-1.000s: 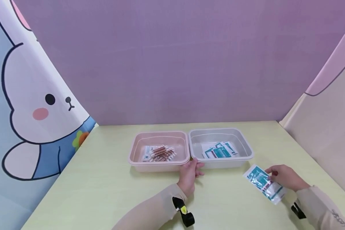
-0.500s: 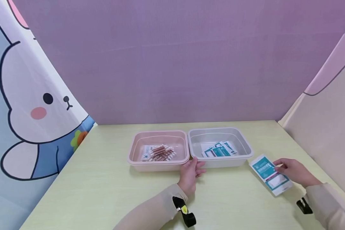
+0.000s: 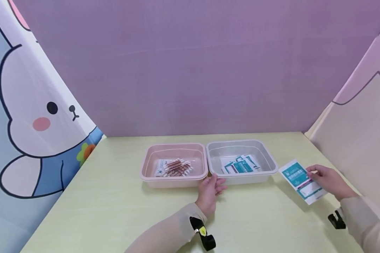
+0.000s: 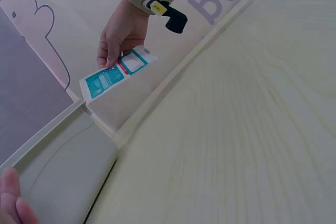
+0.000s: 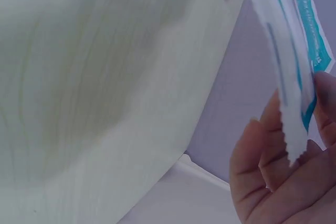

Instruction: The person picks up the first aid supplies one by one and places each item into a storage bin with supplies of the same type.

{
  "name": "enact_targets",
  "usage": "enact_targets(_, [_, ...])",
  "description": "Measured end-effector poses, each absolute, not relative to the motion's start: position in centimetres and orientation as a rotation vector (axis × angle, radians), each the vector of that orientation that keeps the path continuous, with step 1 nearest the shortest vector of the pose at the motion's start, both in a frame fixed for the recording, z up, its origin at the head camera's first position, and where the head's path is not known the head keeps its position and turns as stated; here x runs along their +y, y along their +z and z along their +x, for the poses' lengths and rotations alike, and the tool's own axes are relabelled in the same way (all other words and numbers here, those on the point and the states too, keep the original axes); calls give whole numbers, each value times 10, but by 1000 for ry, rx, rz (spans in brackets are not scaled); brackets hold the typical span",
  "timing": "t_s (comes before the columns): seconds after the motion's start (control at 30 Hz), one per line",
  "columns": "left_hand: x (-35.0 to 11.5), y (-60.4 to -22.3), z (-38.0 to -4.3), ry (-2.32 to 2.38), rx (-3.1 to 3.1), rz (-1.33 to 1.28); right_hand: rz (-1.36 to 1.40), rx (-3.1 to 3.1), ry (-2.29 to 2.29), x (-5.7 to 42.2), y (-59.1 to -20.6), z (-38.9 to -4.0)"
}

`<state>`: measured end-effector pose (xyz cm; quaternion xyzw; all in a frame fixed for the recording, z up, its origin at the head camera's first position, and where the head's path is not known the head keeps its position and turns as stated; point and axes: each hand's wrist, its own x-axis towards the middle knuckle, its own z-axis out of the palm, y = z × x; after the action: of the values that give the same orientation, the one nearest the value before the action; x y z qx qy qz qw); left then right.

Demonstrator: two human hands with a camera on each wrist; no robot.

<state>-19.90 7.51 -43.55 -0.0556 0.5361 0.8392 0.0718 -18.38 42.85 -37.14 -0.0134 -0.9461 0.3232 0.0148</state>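
My right hand pinches a flat teal-and-white packet by its right edge, raised over the table to the right of the grey bin. In the right wrist view the packet shows a serrated edge between thumb and fingers. My left hand rests at the front where the pink bin and grey bin meet, thumb up at the rims and fingers loosely extended against the grey bin's front. Several similar teal packets lie in the grey bin. The pink bin holds a pile of brown-shafted swabs.
Under the swabs lies a white-and-blue packet. The two bins stand side by side on a pale wood-grain table. A purple backdrop rises behind the table, with printed cloth at the left.
My right hand has lifted the packet up and slightly to the right, away from the table's near side, and its printed face has turned more toward the head view. The left hand stays at the bins.
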Motion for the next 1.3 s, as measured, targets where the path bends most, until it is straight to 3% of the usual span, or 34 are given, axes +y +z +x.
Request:
enact_targets(0.73, [70, -435, -198, 2488, 1609, -116, 23, -2979, 1061, 419, -338, -201])
enact_targets(1.3, [73, -432, -197, 2495, 1633, -172, 124, -2948, 992, 393, -337, -227])
